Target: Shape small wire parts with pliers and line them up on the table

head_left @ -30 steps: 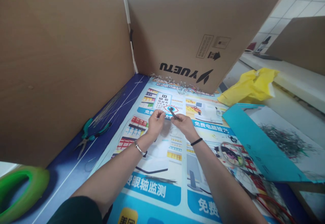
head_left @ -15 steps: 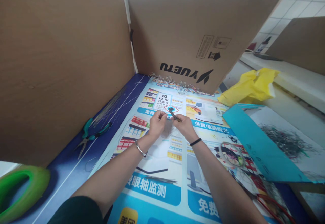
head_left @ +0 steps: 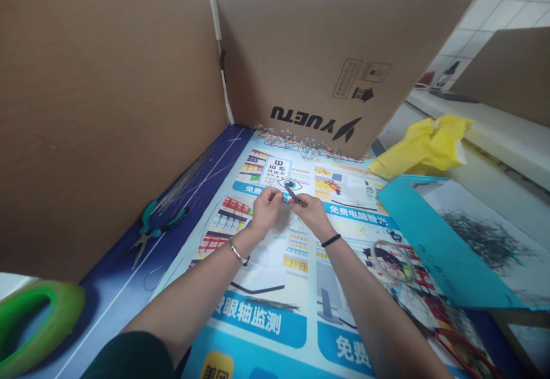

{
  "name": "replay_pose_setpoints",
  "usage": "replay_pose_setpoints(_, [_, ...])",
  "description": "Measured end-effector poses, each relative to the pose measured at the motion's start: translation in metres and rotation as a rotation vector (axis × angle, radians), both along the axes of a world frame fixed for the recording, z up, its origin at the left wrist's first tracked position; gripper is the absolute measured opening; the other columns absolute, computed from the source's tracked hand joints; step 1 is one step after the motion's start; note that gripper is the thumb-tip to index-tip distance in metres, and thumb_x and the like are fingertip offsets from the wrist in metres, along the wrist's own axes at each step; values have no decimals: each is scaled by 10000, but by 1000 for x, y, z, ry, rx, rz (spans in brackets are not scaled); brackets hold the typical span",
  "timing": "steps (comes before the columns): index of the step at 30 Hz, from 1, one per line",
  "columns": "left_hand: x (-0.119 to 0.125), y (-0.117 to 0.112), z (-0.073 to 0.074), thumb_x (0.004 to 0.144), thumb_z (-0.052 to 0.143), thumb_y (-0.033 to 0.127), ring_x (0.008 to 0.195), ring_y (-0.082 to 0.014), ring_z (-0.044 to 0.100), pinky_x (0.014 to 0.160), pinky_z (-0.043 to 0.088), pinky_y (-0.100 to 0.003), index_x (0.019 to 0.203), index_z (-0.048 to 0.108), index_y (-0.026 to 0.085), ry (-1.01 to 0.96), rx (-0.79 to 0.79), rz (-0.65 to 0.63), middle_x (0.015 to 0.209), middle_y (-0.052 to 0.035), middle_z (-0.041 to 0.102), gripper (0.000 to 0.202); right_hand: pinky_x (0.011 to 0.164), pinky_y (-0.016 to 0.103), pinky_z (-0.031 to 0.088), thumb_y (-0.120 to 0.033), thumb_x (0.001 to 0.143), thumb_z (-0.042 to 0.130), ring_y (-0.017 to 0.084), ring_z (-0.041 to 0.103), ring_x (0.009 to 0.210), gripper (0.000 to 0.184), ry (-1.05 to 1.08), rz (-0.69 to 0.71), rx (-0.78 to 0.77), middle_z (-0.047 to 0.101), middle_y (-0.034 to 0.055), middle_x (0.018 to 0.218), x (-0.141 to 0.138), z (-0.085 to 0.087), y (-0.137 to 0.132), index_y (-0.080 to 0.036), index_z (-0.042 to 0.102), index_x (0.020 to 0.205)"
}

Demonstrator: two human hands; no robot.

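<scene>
Over the printed poster (head_left: 275, 253), my left hand (head_left: 265, 210) is closed in a pinch. What lies between its fingertips is too small to make out. Just to its right, my right hand (head_left: 313, 216) grips a dark, slim pointed tool (head_left: 295, 196), whose tip points up and to the left. The two hands are close together but apart. Below them, a faint loop of thin wire (head_left: 282, 224) seems to hang or lie near the fingers; which one I cannot tell.
Cardboard panels (head_left: 266, 52) stand behind and at left. Teal-handled pliers (head_left: 152, 230) and thin wires (head_left: 180, 187) lie left, by green tape (head_left: 55, 316). At right are a blue folder (head_left: 429, 247) bearing a wire pile (head_left: 481, 239), a yellow bag (head_left: 423, 147) and red-handled scissors (head_left: 462, 344).
The tip of the dark tool has dipped very slightly to the left. Both hands stay in nearly the same place, and the things around them have not moved.
</scene>
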State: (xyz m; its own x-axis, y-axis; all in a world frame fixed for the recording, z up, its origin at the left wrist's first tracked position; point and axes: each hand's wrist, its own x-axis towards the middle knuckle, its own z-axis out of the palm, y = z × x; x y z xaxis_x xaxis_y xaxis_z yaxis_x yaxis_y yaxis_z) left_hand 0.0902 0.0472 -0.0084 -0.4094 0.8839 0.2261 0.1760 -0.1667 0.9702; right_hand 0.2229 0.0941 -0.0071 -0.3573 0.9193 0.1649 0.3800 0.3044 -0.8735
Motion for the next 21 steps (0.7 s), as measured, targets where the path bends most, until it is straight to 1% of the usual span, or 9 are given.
replay_pose_setpoints(4, [-2, 2, -2, 794, 499, 282, 734, -121, 540, 723, 412, -244, 733, 543, 180, -33, 33, -9, 732, 2, 591, 127, 525, 237, 322, -351, 684, 546, 112, 413, 555, 187, 23, -5, -15, 501, -25, 580, 1, 1, -1, -173, 605, 683])
replay_pose_setpoints(7, [-3, 4, -3, 797, 501, 293, 727, -120, 541, 720, 415, -246, 743, 541, 178, -41, 46, 4, 730, 3, 589, 133, 514, 234, 311, -376, 690, 552, 108, 402, 543, 205, 34, 3, -16, 482, -33, 566, 3, 1, 0, -178, 602, 677])
replay_pose_setpoints(11, [-4, 4, -1, 788, 512, 286, 722, -120, 545, 715, 418, -244, 764, 546, 174, -56, 48, -2, 726, 6, 584, 120, 543, 229, 336, -378, 687, 568, 109, 429, 569, 209, 49, 4, -22, 510, -32, 594, 5, 1, 2, -176, 623, 703])
replay_pose_setpoints(16, [-4, 2, 3, 791, 514, 285, 722, -118, 527, 703, 403, -236, 766, 560, 174, -3, 64, -10, 731, 7, 578, 123, 571, 230, 363, -385, 694, 576, 115, 460, 595, 227, 79, 9, -38, 552, -26, 625, 5, 2, 3, -172, 641, 739])
replay_pose_setpoints(19, [-5, 2, 4, 790, 519, 283, 715, -116, 515, 692, 397, -232, 763, 558, 172, -8, 60, 8, 728, 7, 569, 121, 560, 229, 360, -405, 712, 566, 117, 469, 590, 249, 52, 16, -8, 563, -23, 631, 9, 3, 6, -172, 644, 753])
replay_pose_setpoints(21, [-7, 4, 3, 788, 526, 285, 711, -114, 507, 691, 393, -231, 760, 556, 169, -14, 67, 25, 724, 7, 563, 123, 559, 229, 356, -398, 724, 555, 121, 480, 595, 246, -19, 19, 45, 573, -19, 637, 15, 6, 10, -173, 649, 762])
